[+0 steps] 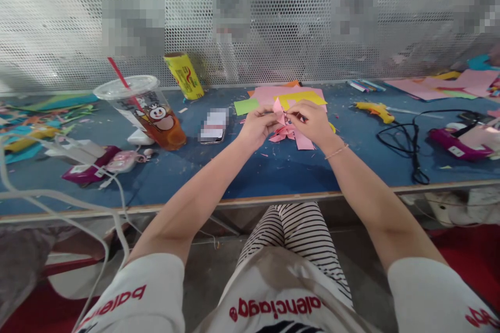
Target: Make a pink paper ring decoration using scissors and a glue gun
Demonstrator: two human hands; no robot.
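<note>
**Blue worktop, pink paper held between two hands**

A blue worktop (250, 177) runs below a perforated metal screen (273, 57). From my remote seat I judge the work partway: the pink paper piece (278, 110) already has a bent, pointed form, and it hasn't been set down. Beneath it, toward six o'clock, lie shaped pink scraps (284, 133) and a flat pink strip (303, 140); at twelve, a pink sheet (269, 94) and a yellow sheet (297, 98) are flat. How many pieces remain, I can't tell.

My left hand (254, 126) pinches the piece from its nine o'clock side; my right hand (310, 118) has its fingertips closed on the three o'clock edge. The piece stands upright between them, above the scraps.
</note>
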